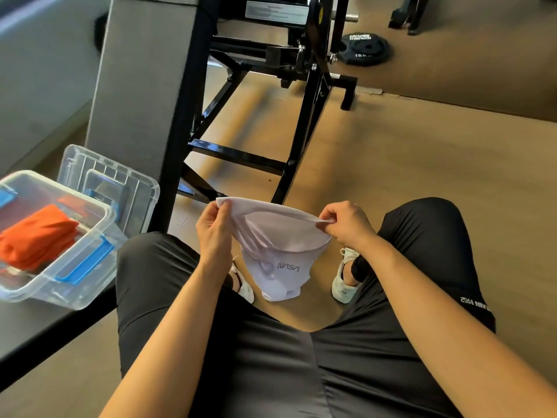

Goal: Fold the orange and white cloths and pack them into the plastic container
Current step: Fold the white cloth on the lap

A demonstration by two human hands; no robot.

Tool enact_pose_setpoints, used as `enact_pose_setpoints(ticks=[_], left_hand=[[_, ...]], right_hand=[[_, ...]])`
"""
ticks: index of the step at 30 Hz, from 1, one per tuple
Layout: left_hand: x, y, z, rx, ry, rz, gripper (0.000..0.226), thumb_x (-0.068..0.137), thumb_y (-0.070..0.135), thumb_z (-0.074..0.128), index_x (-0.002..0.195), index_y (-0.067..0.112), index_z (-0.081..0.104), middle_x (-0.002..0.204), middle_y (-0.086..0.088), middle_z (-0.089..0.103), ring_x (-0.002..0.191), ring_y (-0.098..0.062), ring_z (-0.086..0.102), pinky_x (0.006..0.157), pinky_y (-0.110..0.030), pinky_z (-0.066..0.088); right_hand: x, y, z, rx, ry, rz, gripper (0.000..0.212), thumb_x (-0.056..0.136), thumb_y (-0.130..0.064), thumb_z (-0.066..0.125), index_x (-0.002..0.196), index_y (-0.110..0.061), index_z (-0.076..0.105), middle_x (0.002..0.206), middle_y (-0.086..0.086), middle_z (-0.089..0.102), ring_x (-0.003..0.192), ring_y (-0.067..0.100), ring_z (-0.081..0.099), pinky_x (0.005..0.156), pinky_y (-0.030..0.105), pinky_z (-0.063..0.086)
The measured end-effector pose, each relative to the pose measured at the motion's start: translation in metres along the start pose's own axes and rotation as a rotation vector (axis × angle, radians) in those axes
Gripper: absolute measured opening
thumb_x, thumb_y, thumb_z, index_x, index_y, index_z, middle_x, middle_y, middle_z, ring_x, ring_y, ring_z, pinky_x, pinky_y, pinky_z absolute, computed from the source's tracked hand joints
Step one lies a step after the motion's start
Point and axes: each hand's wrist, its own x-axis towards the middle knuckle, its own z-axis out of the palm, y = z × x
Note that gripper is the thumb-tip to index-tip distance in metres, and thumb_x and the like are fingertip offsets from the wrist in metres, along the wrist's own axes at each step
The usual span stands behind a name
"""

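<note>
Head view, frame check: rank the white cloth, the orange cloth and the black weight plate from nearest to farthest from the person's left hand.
1. white cloth: pinched by the left hand, in front of the knees.
2. orange cloth: off to the left, inside the plastic container.
3. weight plate: far ahead on the floor, to the right.

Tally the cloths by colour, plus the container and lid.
1 container
1 lid
1 orange cloth, folded inside the container
1 white cloth, pinched by the left hand and right hand
Total: 4
</note>
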Motion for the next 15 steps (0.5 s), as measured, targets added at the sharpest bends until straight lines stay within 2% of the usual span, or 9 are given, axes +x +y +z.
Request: enact_pose_setpoints(ticks=[2,5,9,11,13,15], left_hand=[[0.004,0.006,-0.003,-0.029,0.057,-0.003,0.026,0.105,0.018,0.052,0.079,0.017,0.059,0.071,0.003,0.050,0.054,0.003,0.049,0.053,-0.012,0.042],[0.012,0.012,-0.011,-0.035,0.097,-0.004,0.026,0.105,0.021,0.053,0.080,0.018,0.058,0.070,0.006,0.051,0.054,0.001,0.049,0.056,-0.014,0.042],[0.021,0.015,-0.021,-0.016,0.112,-0.014,0.025,0.104,0.026,0.054,0.082,0.019,0.062,0.071,0.008,0.052,0.061,-0.001,0.050,0.060,-0.017,0.045],[0.023,0.015,-0.022,-0.015,0.123,-0.022,0.026,0.104,0.027,0.054,0.080,0.019,0.062,0.071,0.009,0.052,0.059,0.002,0.050,0.058,-0.014,0.044],[0.025,0.015,-0.025,0.005,0.114,-0.038,0.028,0.104,0.031,0.054,0.080,0.018,0.062,0.074,0.006,0.053,0.061,0.001,0.051,0.057,-0.014,0.045],[0.029,0.013,-0.030,0.054,0.058,-0.097,0.030,0.103,0.038,0.054,0.086,0.016,0.066,0.084,-0.002,0.060,0.076,-0.010,0.057,0.070,-0.022,0.050]], right_hand=[[0.003,0.004,0.001,-0.087,-0.006,0.038,0.017,0.085,-0.023,0.072,0.071,-0.027,0.064,0.072,-0.001,0.065,0.077,0.026,0.063,0.066,0.029,0.048],[0.007,0.005,0.003,-0.143,0.021,0.083,0.017,0.088,-0.027,0.069,0.074,-0.026,0.059,0.081,0.005,0.068,0.079,0.029,0.062,0.067,0.033,0.050],[0.015,0.010,0.004,-0.064,0.073,0.122,0.011,0.088,-0.013,0.064,0.082,-0.021,0.061,0.082,0.004,0.065,0.082,0.031,0.060,0.068,0.032,0.045],[0.018,0.014,0.004,-0.043,0.088,0.150,0.011,0.088,-0.009,0.060,0.083,-0.018,0.066,0.083,0.005,0.065,0.082,0.031,0.058,0.070,0.031,0.044],[0.022,0.019,0.004,-0.033,0.102,0.242,0.020,0.090,-0.012,0.055,0.071,-0.014,0.061,0.075,0.010,0.059,0.077,0.033,0.052,0.064,0.033,0.038],[0.026,0.024,0.002,0.052,0.150,0.342,0.030,0.091,-0.015,0.051,0.062,-0.008,0.047,0.065,0.010,0.046,0.069,0.031,0.043,0.057,0.034,0.030]])
